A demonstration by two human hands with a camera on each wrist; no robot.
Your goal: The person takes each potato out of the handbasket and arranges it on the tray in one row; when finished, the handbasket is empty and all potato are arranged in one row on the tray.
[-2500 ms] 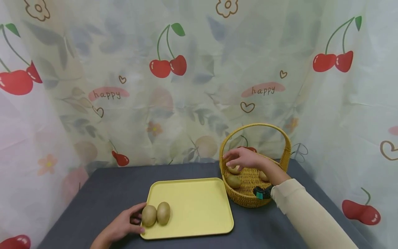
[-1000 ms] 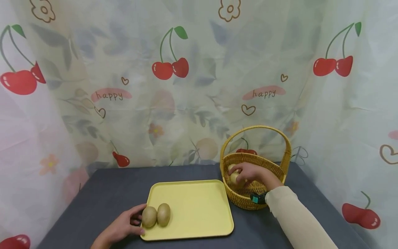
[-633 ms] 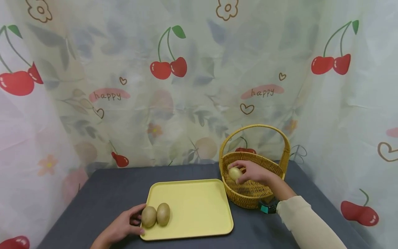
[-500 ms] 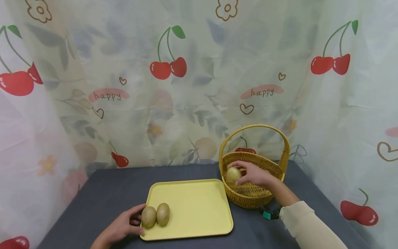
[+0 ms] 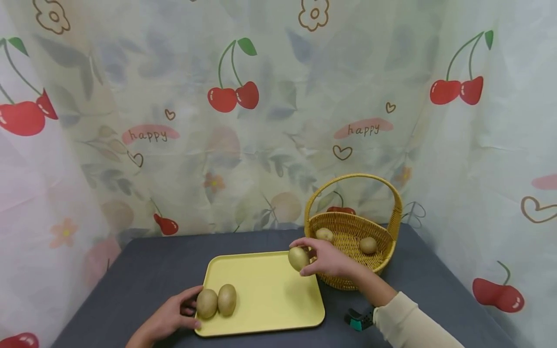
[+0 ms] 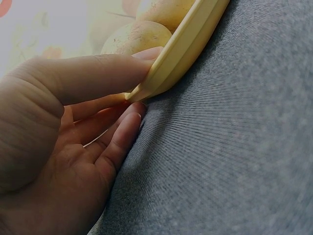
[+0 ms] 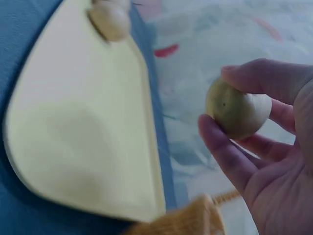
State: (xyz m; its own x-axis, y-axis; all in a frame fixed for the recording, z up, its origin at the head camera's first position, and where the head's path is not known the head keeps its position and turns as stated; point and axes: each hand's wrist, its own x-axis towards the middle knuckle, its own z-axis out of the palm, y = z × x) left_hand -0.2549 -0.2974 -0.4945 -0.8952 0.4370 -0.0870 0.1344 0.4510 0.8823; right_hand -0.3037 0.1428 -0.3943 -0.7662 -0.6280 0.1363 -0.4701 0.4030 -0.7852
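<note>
In the head view my right hand (image 5: 324, 258) holds a small tan potato (image 5: 298, 259) above the right part of a yellow tray (image 5: 265, 290). The right wrist view shows thumb and fingers round this potato (image 7: 237, 110). My left hand (image 5: 171, 314) grips the tray's left rim. In the left wrist view its thumb (image 6: 98, 76) lies on the rim, and the other fingers are at the outer edge, partly hidden. Two potatoes stand side by side at the tray's left end, a left one (image 5: 206, 303) and a right one (image 5: 227, 300).
A wicker basket (image 5: 348, 217) with a tall arched handle stands at the tray's back right corner. Inside lie a pale potato (image 5: 324, 235) and a browner potato (image 5: 368, 245). A dark grey cloth (image 5: 169, 261) covers the table. A printed curtain (image 5: 278, 169) hangs behind and at both sides.
The right hand went into the basket, took hold of a potato and carried it left, out over the tray. The left hand and the two potatoes on the tray have stayed put.
</note>
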